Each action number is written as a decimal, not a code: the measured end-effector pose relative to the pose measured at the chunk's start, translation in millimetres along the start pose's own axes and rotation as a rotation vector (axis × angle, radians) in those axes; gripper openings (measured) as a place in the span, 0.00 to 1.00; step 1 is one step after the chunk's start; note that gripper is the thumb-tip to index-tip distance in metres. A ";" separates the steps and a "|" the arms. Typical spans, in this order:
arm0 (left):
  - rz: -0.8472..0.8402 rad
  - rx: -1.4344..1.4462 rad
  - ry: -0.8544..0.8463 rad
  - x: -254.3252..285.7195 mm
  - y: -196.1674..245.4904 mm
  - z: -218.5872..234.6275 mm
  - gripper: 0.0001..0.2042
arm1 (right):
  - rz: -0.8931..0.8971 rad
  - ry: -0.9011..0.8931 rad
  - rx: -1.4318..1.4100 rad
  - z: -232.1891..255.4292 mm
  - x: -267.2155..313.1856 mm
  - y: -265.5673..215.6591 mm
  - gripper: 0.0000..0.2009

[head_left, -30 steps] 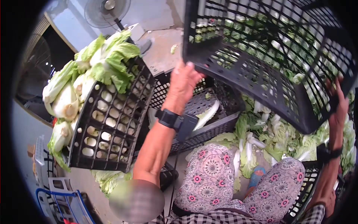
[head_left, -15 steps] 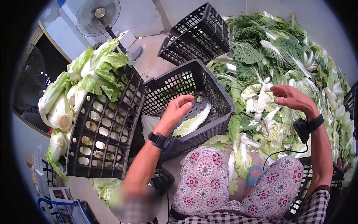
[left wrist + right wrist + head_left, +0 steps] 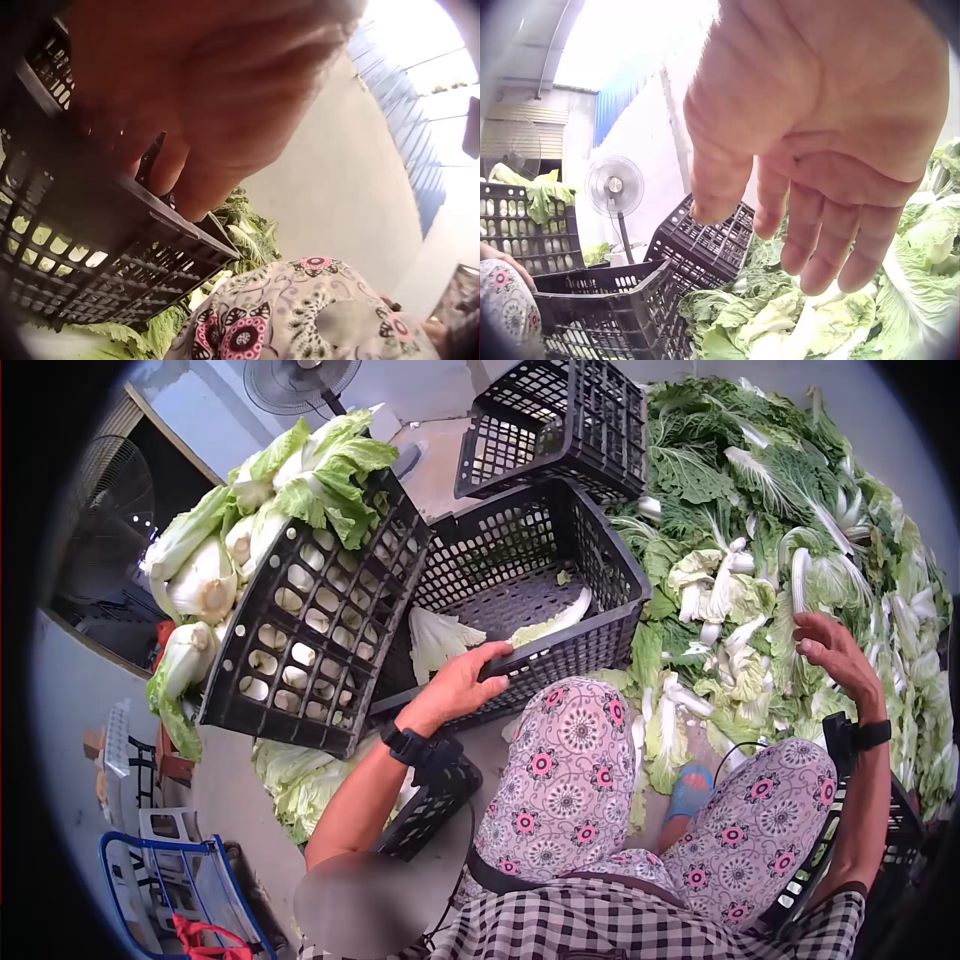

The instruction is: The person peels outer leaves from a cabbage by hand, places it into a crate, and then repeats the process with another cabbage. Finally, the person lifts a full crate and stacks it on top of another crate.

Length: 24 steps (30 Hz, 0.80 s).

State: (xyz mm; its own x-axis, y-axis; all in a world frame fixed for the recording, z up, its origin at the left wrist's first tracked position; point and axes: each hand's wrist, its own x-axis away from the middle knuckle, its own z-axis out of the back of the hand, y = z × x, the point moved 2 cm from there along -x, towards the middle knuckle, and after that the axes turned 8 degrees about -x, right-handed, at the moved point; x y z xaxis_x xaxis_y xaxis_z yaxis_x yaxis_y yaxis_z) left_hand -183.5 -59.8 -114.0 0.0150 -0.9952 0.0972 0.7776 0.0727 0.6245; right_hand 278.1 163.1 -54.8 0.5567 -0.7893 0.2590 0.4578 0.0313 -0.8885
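My left hand (image 3: 456, 688) is at the near rim of a black plastic crate (image 3: 572, 643), its fingers right at the rim and its thumb apart from them. In the left wrist view the fingers (image 3: 196, 196) overlap that rim. Inside the crate lie a few pale cabbage leaves (image 3: 440, 638). My right hand (image 3: 838, 660) hangs over a heap of Chinese cabbage leaves (image 3: 735, 590); its fingers (image 3: 821, 274) are relaxed, and its palm holds nothing.
A tilted black crate (image 3: 300, 630) full of Chinese cabbages (image 3: 205, 580) stands on the left. Another black crate (image 3: 605, 435) leans at the back beside the heap. Behind stands a fan (image 3: 615, 186). A blue-framed chair (image 3: 185, 870) is at lower left.
A second ago both hands held a black crate up; by half a second ago it was at the back beside the heap. Since then the left hand has come to the near crate's rim.
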 end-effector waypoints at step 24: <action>0.471 -1.432 0.952 149.3 61.3 164.1 0.20 | 0.380 -0.161 0.403 -48.2 -57.7 -94.8 0.46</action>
State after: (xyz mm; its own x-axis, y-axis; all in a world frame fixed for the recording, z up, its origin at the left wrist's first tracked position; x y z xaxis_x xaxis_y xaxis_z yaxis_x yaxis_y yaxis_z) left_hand -236.7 -193.1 66.0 0.2954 -0.6384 -0.7108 0.4790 0.7427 -0.4680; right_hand 169.2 176.1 -3.7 0.8178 -0.5746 0.0319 0.4153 0.5508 -0.7240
